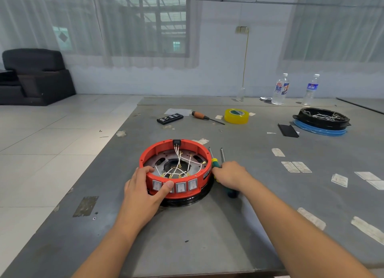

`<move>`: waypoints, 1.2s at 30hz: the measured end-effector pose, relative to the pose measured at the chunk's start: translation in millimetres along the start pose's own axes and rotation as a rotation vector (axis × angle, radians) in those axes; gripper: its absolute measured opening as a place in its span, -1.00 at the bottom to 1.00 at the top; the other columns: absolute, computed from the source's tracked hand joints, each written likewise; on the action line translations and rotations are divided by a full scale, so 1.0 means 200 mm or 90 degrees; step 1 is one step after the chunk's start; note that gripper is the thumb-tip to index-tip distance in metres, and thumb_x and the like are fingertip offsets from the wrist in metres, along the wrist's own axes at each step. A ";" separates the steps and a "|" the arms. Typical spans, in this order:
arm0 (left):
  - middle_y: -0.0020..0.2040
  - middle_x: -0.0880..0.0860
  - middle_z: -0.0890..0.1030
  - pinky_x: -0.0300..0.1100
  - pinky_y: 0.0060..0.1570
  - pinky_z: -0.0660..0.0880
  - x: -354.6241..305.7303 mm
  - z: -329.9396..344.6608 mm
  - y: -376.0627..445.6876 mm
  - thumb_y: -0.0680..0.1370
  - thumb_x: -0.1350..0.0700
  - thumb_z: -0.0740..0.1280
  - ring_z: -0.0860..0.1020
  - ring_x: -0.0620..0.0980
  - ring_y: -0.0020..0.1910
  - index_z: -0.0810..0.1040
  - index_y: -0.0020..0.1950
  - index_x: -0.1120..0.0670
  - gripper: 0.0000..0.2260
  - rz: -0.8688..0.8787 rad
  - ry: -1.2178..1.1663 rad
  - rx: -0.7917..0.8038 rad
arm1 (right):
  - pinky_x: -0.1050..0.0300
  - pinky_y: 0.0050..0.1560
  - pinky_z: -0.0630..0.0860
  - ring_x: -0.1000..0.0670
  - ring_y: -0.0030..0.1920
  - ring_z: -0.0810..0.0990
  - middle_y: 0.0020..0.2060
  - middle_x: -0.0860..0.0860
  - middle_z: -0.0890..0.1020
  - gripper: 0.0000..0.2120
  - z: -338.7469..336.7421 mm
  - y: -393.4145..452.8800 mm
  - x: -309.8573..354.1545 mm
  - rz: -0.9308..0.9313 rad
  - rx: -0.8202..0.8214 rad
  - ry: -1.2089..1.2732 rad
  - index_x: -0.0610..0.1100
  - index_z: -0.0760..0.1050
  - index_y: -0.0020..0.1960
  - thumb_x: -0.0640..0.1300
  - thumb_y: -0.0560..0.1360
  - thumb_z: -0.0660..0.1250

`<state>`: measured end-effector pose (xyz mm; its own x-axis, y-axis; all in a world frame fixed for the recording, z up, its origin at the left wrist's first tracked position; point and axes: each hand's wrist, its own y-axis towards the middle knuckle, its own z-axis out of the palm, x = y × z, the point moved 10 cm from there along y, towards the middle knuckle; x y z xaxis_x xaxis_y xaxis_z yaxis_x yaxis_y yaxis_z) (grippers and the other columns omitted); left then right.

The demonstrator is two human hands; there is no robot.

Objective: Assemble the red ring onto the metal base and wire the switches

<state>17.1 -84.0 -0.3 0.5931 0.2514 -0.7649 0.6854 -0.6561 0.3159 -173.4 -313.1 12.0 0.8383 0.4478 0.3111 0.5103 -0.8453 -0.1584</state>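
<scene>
The red ring [188, 146] sits on the metal base [154, 160] in the middle of the grey table, over a black rim. Several grey rocker switches [181, 187] line its near wall, and white wires [180, 163] with gold terminals cross loosely inside. My left hand [145, 186] grips the ring's near left wall, thumb across the switches and fingers over the rim. My right hand [229, 174] lies right of the ring, fingers curled round a green and yellow screwdriver [215, 163] lying on the table. A second thin tool shaft [222, 154] lies beside it.
Toward the back lie a black bit case [170, 118], an orange-handled screwdriver [204, 117] and a yellow tape roll [236, 116]. Back right stands another black unit on a blue disc [322, 121], a black plate [287, 130], and two water bottles [280, 89]. Paper labels [296, 166] dot the right side.
</scene>
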 end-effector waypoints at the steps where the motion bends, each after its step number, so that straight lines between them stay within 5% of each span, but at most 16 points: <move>1: 0.28 -0.14 0.47 -0.07 0.24 0.41 0.00 0.00 0.00 0.37 -0.53 0.29 0.40 0.03 0.36 0.32 0.34 -0.26 -0.36 0.001 -0.002 -0.001 | -0.06 0.28 0.40 -0.20 0.24 0.50 0.25 -0.21 0.56 -0.54 0.00 -0.01 0.01 -0.010 0.007 0.001 -0.17 0.54 0.23 0.09 0.64 0.02; 5: 0.31 -0.13 0.46 -0.03 0.28 0.43 0.01 0.00 0.01 0.34 -0.58 0.25 0.39 0.04 0.39 0.32 0.37 -0.25 -0.29 -0.009 0.001 0.007 | -0.07 0.41 0.35 -0.18 0.37 0.47 0.40 -0.13 0.51 -0.55 -0.01 -0.08 0.00 -0.069 -0.028 0.077 -0.06 0.36 0.48 0.00 0.61 0.16; 10: 0.30 -0.16 0.45 -0.02 0.28 0.45 0.01 0.00 0.00 0.33 -0.59 0.24 0.40 0.03 0.38 0.31 0.36 -0.28 -0.31 -0.007 0.002 0.006 | 0.10 0.30 0.44 -0.03 0.31 0.54 0.33 0.02 0.58 -0.49 -0.02 -0.14 -0.10 -0.099 -0.144 0.251 0.02 0.44 0.44 -0.03 0.51 0.44; 14: 0.30 -0.18 0.43 -0.05 0.28 0.43 0.00 -0.01 0.00 0.33 -0.56 0.25 0.39 0.02 0.39 0.32 0.36 -0.28 -0.31 -0.008 -0.001 0.001 | 0.18 0.21 0.46 0.05 0.26 0.56 0.24 0.10 0.60 -0.47 0.00 -0.12 -0.17 -0.095 -0.102 0.282 0.07 0.52 0.38 0.02 0.44 0.55; 19: 0.36 -0.11 0.48 0.06 0.34 0.51 0.01 -0.02 0.01 0.32 -0.54 0.29 0.43 0.05 0.40 0.34 0.38 -0.25 -0.29 -0.017 -0.018 -0.002 | 0.15 0.14 0.56 0.02 0.17 0.62 0.23 0.07 0.64 -0.49 0.00 -0.09 -0.22 -0.071 -0.068 0.375 0.07 0.57 0.37 -0.24 0.45 0.40; 27: 0.32 -0.11 0.50 -0.06 0.29 0.47 -0.01 -0.02 0.07 0.40 -0.40 0.44 0.48 0.03 0.34 0.36 0.36 -0.24 -0.39 -0.034 -0.052 -0.014 | 0.12 0.29 0.48 -0.05 0.31 0.55 0.34 -0.01 0.59 -0.54 -0.04 0.03 -0.10 -0.025 -0.114 0.353 -0.05 0.55 0.40 -0.24 0.51 0.27; 32: 0.48 -0.03 0.44 0.13 0.42 0.46 -0.01 0.01 0.08 0.34 -0.50 0.34 0.43 0.10 0.46 0.33 0.47 -0.22 -0.24 -0.045 -0.028 0.008 | 0.18 0.05 0.40 -0.01 0.09 0.52 0.28 -0.04 0.61 -0.58 0.01 0.00 -0.05 -0.066 -0.155 0.339 -0.03 0.52 0.41 -0.20 0.62 0.12; 36: 0.62 0.04 0.31 0.25 0.47 0.40 -0.01 0.03 0.07 0.32 -0.54 0.29 0.32 0.17 0.57 0.25 0.54 -0.27 -0.16 -0.066 -0.025 0.042 | 0.05 0.08 0.41 -0.11 0.04 0.52 0.10 -0.09 0.62 -0.69 0.00 -0.05 0.01 -0.117 -0.237 0.234 -0.16 0.57 0.20 -0.19 0.67 0.06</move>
<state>24.4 -97.9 2.2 0.5023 0.2930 -0.8135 0.7119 -0.6741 0.1968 -176.6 -302.6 14.2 0.5854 0.5230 0.6195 0.4837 -0.8385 0.2507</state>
